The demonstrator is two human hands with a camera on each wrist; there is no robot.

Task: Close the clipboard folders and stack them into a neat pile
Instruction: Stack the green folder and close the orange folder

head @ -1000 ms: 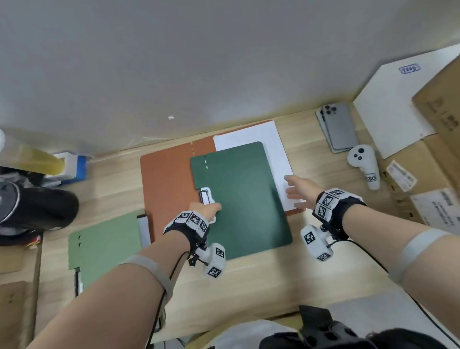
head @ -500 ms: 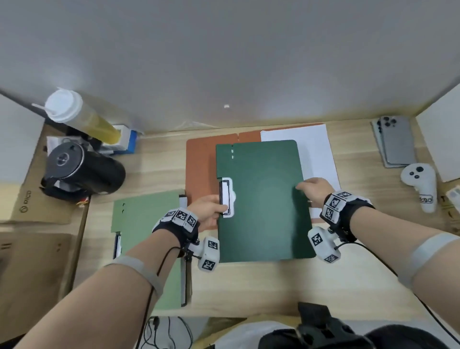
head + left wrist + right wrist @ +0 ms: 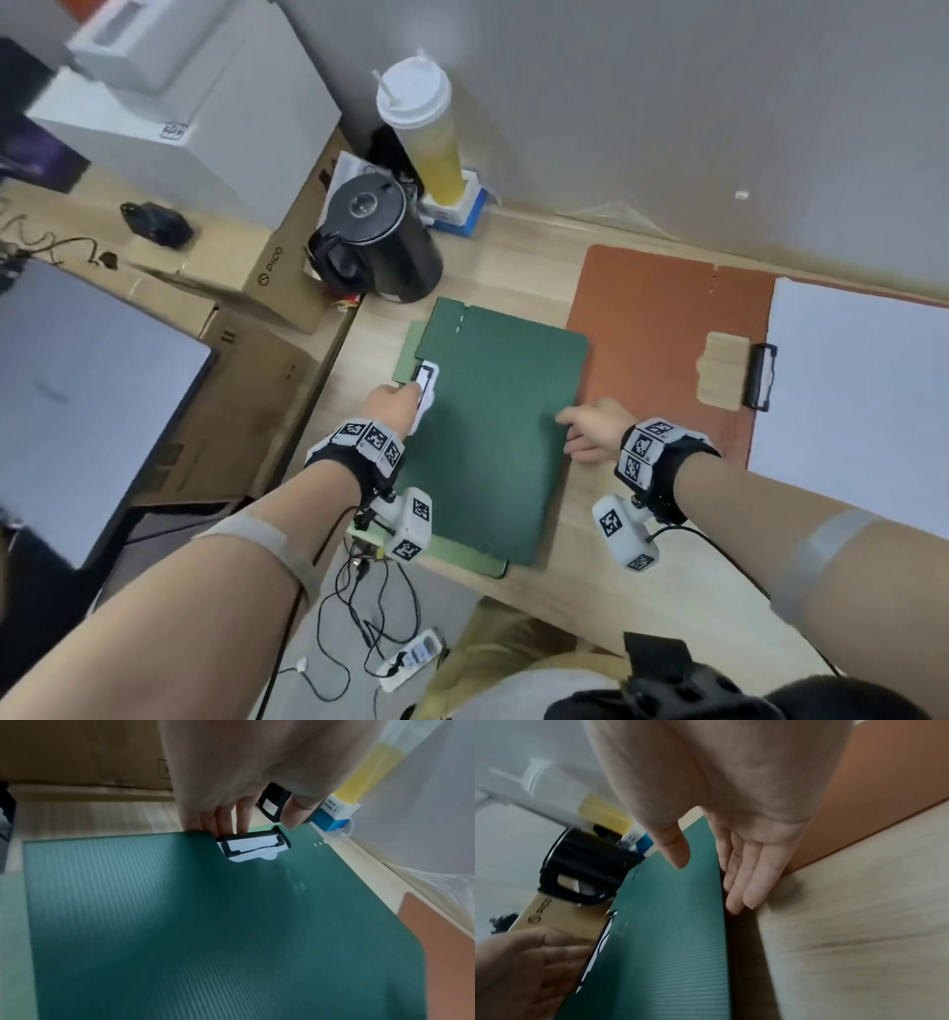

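Note:
A closed dark green clipboard folder [image 3: 493, 437] [image 3: 205, 923] [image 3: 659, 943] lies over a light green folder [image 3: 454, 552] [image 3: 12, 943] near the desk's left edge. My left hand [image 3: 398, 406] [image 3: 231, 817] grips its left edge beside the white clip [image 3: 425, 383] [image 3: 252, 846], fingers under, thumb above. My right hand [image 3: 590, 429] [image 3: 744, 852] holds the right edge, thumb on top and fingers along and beneath it. An orange folder [image 3: 647, 329] [image 3: 872, 780] lies open to the right with white paper [image 3: 847, 411] under its black clip [image 3: 760, 375].
A black kettle [image 3: 380, 241], a tall yellow drink cup [image 3: 426, 128] and a blue box [image 3: 454, 208] stand behind the green folders. Cardboard boxes [image 3: 246, 370] sit past the desk's left edge. Cables and a power strip [image 3: 405, 658] lie on the floor.
Both hands have carried the dark green folder leftward off the orange folder and onto the light green one. The orange folder's clip and paper are now uncovered. My head turned left.

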